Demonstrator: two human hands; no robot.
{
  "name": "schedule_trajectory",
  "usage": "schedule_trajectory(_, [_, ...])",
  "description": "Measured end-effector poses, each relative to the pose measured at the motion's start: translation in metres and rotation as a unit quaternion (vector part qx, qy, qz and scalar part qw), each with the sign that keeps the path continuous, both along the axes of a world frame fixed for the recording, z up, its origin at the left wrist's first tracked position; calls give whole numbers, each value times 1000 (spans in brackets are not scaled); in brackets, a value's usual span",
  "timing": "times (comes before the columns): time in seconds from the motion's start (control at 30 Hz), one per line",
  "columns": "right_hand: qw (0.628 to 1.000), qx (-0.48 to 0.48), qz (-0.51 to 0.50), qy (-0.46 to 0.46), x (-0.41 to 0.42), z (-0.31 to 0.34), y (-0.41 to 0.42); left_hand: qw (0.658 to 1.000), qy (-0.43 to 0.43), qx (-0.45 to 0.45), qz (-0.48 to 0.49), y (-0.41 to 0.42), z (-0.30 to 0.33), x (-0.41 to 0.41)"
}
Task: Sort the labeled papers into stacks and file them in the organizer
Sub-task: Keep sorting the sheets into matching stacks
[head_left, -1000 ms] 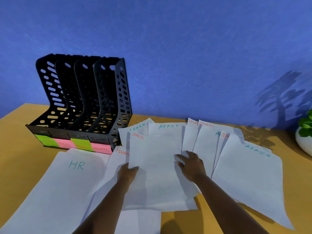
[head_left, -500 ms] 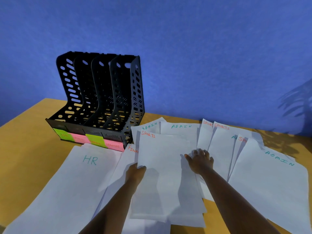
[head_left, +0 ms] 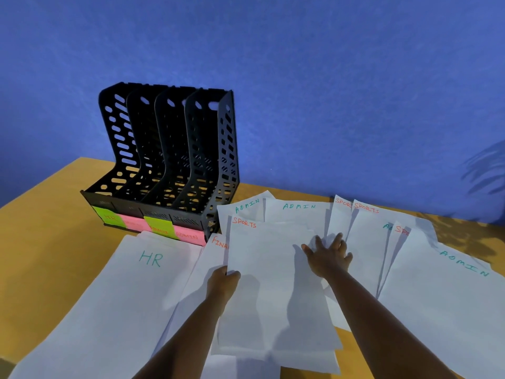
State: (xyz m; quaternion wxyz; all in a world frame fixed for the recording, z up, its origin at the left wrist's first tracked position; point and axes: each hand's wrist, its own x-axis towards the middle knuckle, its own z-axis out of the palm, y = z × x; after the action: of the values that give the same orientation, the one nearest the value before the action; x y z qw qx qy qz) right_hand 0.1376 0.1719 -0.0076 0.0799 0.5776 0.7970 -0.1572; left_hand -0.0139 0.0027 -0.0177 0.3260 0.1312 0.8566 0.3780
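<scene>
Right of the organizer (head_left: 169, 160), our left hand (head_left: 222, 283) pinches a SPORTS sheet (head_left: 270, 283) edge while our spread right hand (head_left: 328, 258) flattens it, likely for stacking.

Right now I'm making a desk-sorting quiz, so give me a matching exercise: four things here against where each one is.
Things:
1. HR sheet
2. organizer
3. left hand
4. right hand

Places:
A. spread flat on the loose sheets, fingers splayed
B. standing at the back left of the table, all slots empty
C. gripping the left edge of the SPORTS sheet
D. lying nearest the left table edge

Pairs: 1-D, 2-B, 3-C, 4-A
</scene>
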Motion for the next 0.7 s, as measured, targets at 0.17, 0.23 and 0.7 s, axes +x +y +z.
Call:
schedule_trajectory(0.17, [997, -17, -60, 37, -2, -2, 6, 1000, -17, 11, -2, 0, -1, -3])
schedule_trajectory(0.23, [994, 10, -78, 77, -4, 0, 4, 999, -26, 20, 2, 1, -3, -5])
schedule_trajectory(0.7, [982, 108, -102, 119, -1, 6, 19, 999, -21, 36, -5, -3, -7, -3])
